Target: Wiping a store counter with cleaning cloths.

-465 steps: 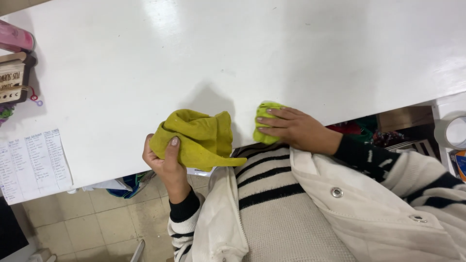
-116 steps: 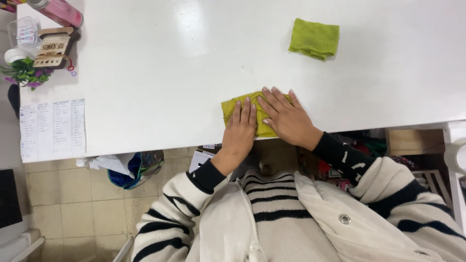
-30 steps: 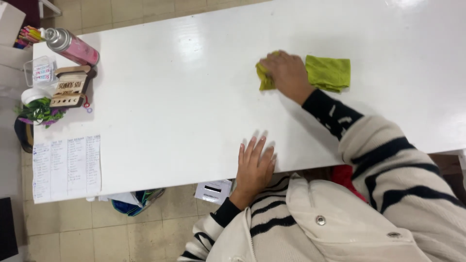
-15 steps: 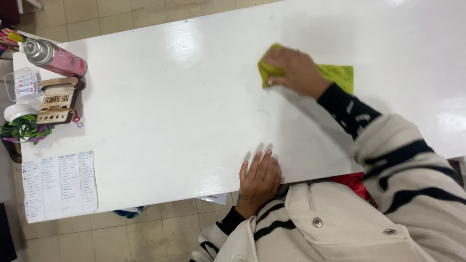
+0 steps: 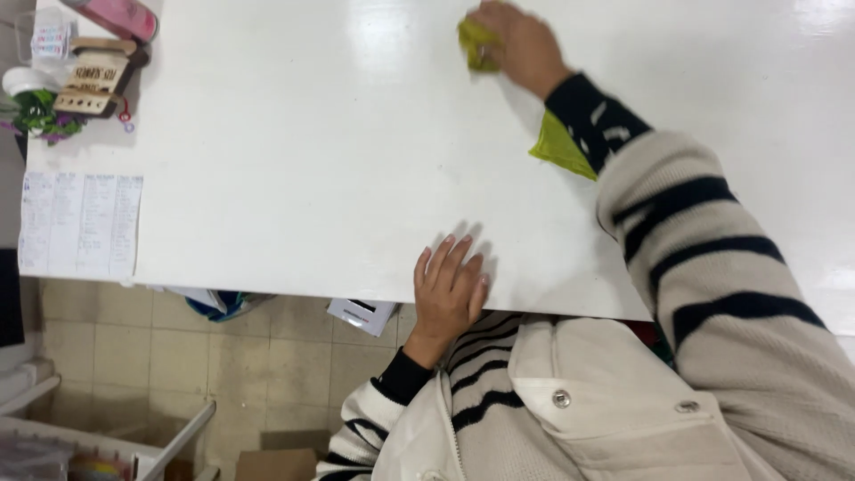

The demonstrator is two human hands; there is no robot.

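Observation:
My right hand (image 5: 521, 44) reaches far across the white table (image 5: 294, 169) and is closed on a folded yellow-green cloth (image 5: 475, 44) near the far edge. A second green cloth (image 5: 559, 147) lies flat on the table, partly hidden under my striped right sleeve. My left hand (image 5: 448, 289) rests flat with fingers spread at the table's near edge, holding nothing.
At the table's left end stand a pink bottle (image 5: 116, 16), a small wooden holder (image 5: 93, 78), a white cup (image 5: 25, 80) and green-purple trinkets (image 5: 40, 111). A printed paper sheet (image 5: 80, 223) lies at the near left corner. Tiled floor and boxes show below the edge.
My right hand has carried the yellow-green cloth further across the table, away from the other green cloth. My left hand stays flat at the near edge.

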